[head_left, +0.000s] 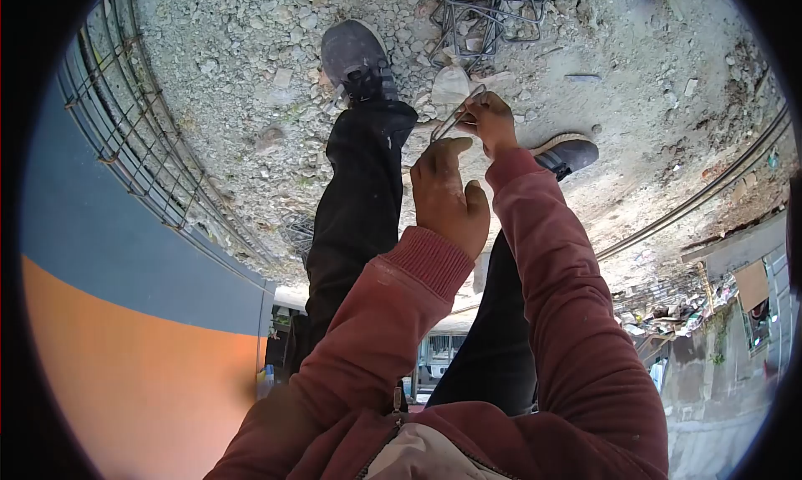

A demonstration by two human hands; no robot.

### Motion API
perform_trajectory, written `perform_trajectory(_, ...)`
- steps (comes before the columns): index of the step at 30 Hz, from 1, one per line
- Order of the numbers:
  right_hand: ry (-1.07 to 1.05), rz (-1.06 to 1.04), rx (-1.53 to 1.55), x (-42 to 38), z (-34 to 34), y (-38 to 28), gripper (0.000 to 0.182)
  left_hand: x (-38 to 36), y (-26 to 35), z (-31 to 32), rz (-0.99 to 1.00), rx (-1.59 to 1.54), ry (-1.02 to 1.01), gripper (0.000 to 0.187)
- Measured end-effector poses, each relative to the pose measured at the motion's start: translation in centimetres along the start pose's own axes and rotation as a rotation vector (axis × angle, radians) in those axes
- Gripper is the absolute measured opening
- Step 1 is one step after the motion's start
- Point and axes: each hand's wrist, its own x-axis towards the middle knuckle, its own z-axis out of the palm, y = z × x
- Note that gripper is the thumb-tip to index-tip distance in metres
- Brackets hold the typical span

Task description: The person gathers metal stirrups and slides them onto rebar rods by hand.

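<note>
My right hand is closed around a narrow bent steel rod loop, which slants down to the left from its fingers. Just below the loop's lower end is my left hand, its fingers loosely curved and its thumb held apart. Its fingertips come close to the loop; whether they touch it is hard to see. Above both hands, a pile of similar bent steel loops lies on the gravel. A pale, flat-looking piece rests between that pile and the hands.
Rough gravel covers the ground around my left shoe and right shoe. A long rebar cage runs along the left, beside a grey and orange wall. Long bars lie at the right, near rubble.
</note>
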Motion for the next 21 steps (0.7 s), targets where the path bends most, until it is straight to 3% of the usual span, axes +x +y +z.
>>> perform_trajectory(2,-0.284,0.064,0.193,-4.8,0.6,-4.1,0.012,0.3,-0.5,0.3,-0.014,0.075,0.167,0.041)
perform_trajectory(4,-0.433,0.076,0.140,-8.8,1.6,-8.2,0.017,0.3,-1.6,0.6,-0.125,0.017,0.036,0.028)
perform_trajectory(6,-0.276,-0.042,-0.136,-7.9,0.7,-10.3,0.024,0.3,-2.1,0.4,-0.435,-0.306,-0.299,0.024)
perform_trajectory(7,-0.195,-0.100,-0.274,-6.8,0.1,-11.0,0.027,0.2,-1.4,0.5,-0.365,-0.334,-0.188,0.020)
perform_trajectory(9,0.141,-0.355,-0.285,-0.6,-1.3,-9.9,0.032,0.6,-0.7,-0.2,-0.543,-0.660,-0.145,0.019)
perform_trajectory(11,0.393,-0.457,-0.575,6.7,-2.5,-6.6,0.036,1.2,-0.2,-0.9,-0.678,-0.887,-0.050,0.018)
perform_trajectory(14,0.486,-0.340,-0.884,7.3,1.4,-6.7,0.037,1.7,0.8,-1.4,-0.799,-0.972,0.026,0.019)
perform_trajectory(15,0.496,-0.405,-0.860,7.0,1.9,-6.4,0.028,1.8,1.0,-1.4,-0.808,-1.049,0.063,0.016)
perform_trajectory(18,0.214,-0.504,-0.333,2.9,2.3,-5.8,0.019,2.0,0.7,-2.0,-0.760,-0.927,0.028,0.014)
perform_trajectory(21,0.194,-0.349,-0.095,-2.7,0.9,-7.7,0.015,2.0,0.9,-2.1,-0.823,-1.011,0.042,0.015)
